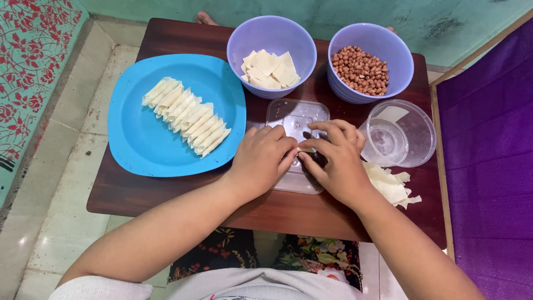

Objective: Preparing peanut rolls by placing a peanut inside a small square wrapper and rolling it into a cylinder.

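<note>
The left hand [261,158] and the right hand [336,161] met over a clear plastic lid [294,119] on the brown tabletop [166,194]. Both had a narrow grip, pinching together 1 small pale wrapper piece [304,149] between the fingertips. Left of them, a blue plate [139,139] carried a row of rolled pieces [186,116]. Behind stood 2 purple bowls, 1 with wrapper squares [269,69] and 1 with peanuts [361,69].

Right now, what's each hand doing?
Left hand: fingers curled, pinching a small pale wrapper piece.
Right hand: fingers curled, pinching the same piece from the other side.
</note>
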